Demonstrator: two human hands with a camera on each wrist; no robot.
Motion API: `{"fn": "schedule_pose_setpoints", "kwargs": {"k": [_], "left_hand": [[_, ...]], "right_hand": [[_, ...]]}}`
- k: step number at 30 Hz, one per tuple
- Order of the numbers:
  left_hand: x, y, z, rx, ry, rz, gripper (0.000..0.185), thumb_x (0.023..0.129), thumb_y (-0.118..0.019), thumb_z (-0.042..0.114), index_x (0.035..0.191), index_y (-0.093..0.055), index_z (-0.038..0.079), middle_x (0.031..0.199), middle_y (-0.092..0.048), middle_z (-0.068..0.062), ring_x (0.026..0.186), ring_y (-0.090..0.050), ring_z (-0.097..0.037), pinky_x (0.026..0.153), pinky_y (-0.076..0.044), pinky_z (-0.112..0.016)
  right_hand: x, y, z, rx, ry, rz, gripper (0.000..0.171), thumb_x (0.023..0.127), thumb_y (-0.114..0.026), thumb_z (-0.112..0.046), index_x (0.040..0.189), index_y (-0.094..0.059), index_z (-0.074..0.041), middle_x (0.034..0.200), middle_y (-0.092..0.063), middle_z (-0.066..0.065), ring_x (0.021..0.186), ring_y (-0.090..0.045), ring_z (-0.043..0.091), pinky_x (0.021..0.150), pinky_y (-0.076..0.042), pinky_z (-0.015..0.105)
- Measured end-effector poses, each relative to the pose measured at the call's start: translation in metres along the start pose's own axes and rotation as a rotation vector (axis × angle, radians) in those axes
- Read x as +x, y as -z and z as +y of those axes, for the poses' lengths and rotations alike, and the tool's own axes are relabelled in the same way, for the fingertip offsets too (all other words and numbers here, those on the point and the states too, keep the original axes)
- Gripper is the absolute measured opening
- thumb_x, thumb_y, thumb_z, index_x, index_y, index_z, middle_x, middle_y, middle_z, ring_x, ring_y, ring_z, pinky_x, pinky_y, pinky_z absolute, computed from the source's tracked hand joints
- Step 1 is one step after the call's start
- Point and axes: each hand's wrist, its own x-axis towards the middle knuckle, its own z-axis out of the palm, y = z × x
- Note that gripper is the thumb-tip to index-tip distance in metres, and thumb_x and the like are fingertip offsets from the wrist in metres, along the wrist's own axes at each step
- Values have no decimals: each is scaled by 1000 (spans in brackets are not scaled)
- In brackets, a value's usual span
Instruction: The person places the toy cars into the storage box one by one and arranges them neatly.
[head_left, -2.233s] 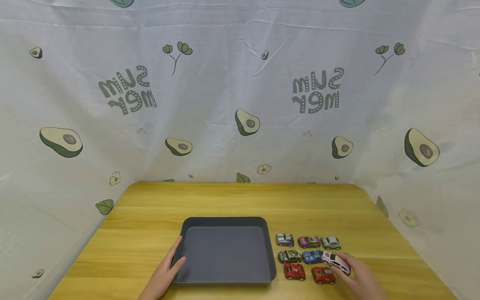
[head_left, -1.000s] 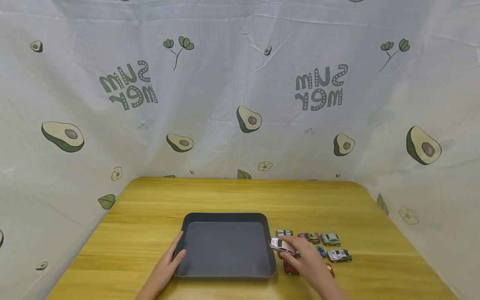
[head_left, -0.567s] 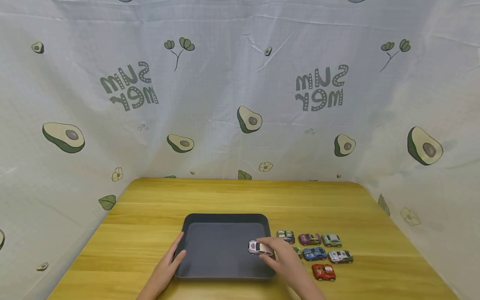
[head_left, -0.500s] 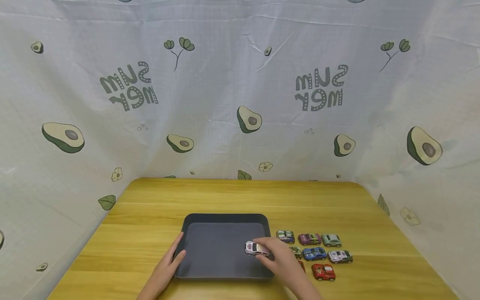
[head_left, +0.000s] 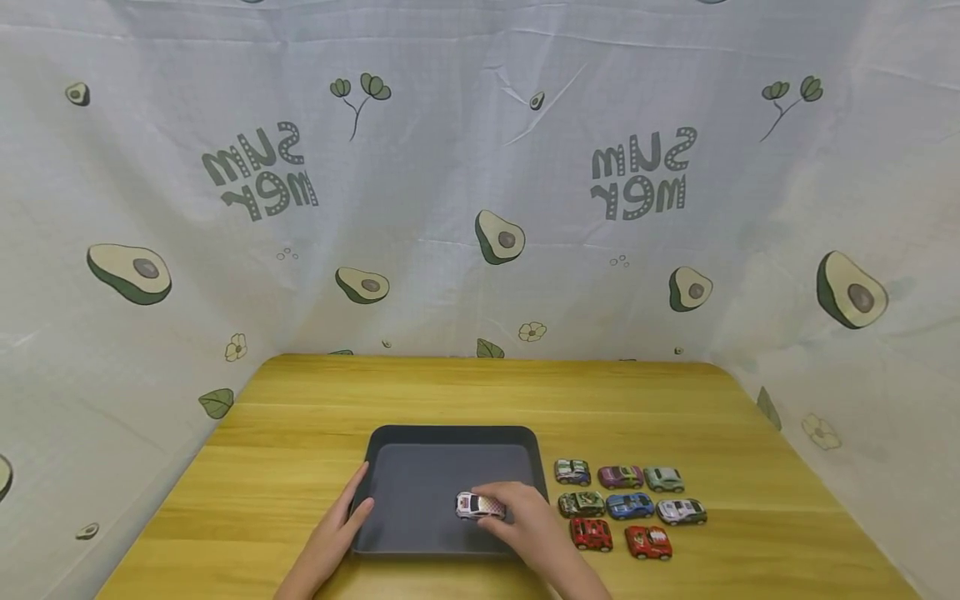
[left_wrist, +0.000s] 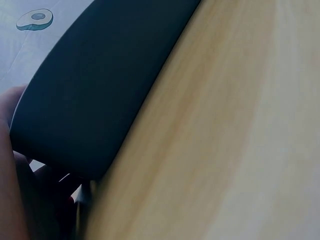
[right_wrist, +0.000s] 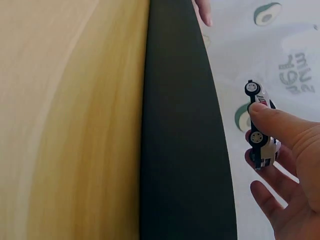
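My right hand (head_left: 525, 521) pinches a white toy car (head_left: 478, 505) with a dotted rear between thumb and fingers. It is held over the right half of a dark grey baking tray (head_left: 450, 552). The right wrist view shows the same toy car (right_wrist: 261, 127) from the wheel side, raised above the rim, with the thumb (right_wrist: 272, 117) pressed on it. At the tray's left wall, my left hand (head_left: 330, 533) holds the side, thumb over the rim and fingers along the outside. In the left wrist view the tray's near wall (left_wrist: 100, 85) hides part of that hand.
Right of the tray several toy cars stand in rows, among them a blue one (head_left: 630, 506), a purple one (head_left: 620, 477) and a red one (head_left: 648, 542). They are on a yellow wooden table (head_left: 300, 417). A white avocado-print curtain (head_left: 420, 167) surrounds the far and side edges.
My right hand has carried the white toy car leftward from the group on the right, across the tray's right wall, to over the tray. The left hand stays at the left wall.
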Motion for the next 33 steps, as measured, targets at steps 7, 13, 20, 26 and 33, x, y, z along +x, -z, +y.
{"fn": "schedule_pose_setpoints", "kwargs": {"k": [7, 13, 20, 26, 33], "left_hand": [[-1, -1, 1, 6, -4, 2, 60, 94, -42, 41, 146, -20, 19, 151, -19, -15, 138, -18, -38, 106, -19, -62], [0, -1, 1, 2, -25, 9, 59, 94, -43, 41, 146, -21, 23, 151, -21, -13, 138, -19, -35, 107, -19, -60], [-1, -1, -1, -2, -44, 5, 58, 94, -44, 38, 145, -22, 21, 150, -21, -15, 137, -19, -37, 107, -21, -60], [-2, -1, 0, -7, -33, 10, 58, 94, -45, 38, 145, -23, 21, 150, -21, -16, 137, -20, -37, 107, -21, -59], [-1, -2, 0, 8, -30, 20, 58, 94, -45, 38, 145, -24, 21, 150, -22, -17, 137, -21, -38, 107, -22, -60]], "right_hand": [[6, -8, -6, 53, -37, -63, 33, 76, -69, -24, 108, -66, -15, 104, -68, 1, 96, -61, 21, 82, -49, 37], [11, -17, -11, 41, -39, -110, 32, 80, -67, -21, 111, -65, -15, 108, -66, 1, 101, -59, 22, 86, -50, 37], [13, -30, -20, 70, -65, -178, 30, 82, -66, -22, 112, -64, -19, 110, -65, -3, 105, -58, 19, 87, -49, 34], [17, -39, -25, 58, -68, -207, 31, 80, -67, -27, 111, -65, -23, 110, -66, -6, 103, -59, 15, 86, -50, 31], [22, -48, -30, 61, -59, -229, 31, 79, -67, -30, 109, -66, -24, 108, -67, -8, 100, -60, 12, 83, -50, 28]]}}
